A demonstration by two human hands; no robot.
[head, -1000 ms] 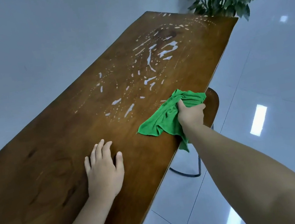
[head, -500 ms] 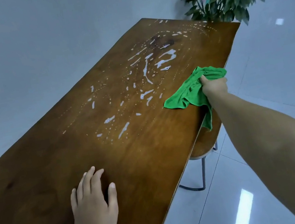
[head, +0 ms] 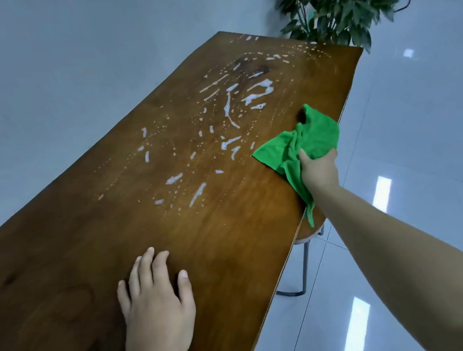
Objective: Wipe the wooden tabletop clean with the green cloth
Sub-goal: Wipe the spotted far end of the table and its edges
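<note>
Left hand (head: 155, 309) flat on the wooden desk (head: 66, 281) at 7 o'clock, fingers spread, holding nothing, bracing as it did a second ago. Right hand (head: 319, 170) at 3 o'clock clenched on the green cloth (head: 308, 138), which has slid farther up the desk's right edge and now touches the white foam streaks (head: 231, 110). One tail hangs off the edge. Streaks toward 12 o'clock look untouched, so wiping has barely begun.

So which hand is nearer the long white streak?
Right. The right hand grips the green cloth just below-right of the long white streak; the left hand rests flat much nearer the camera.
</note>
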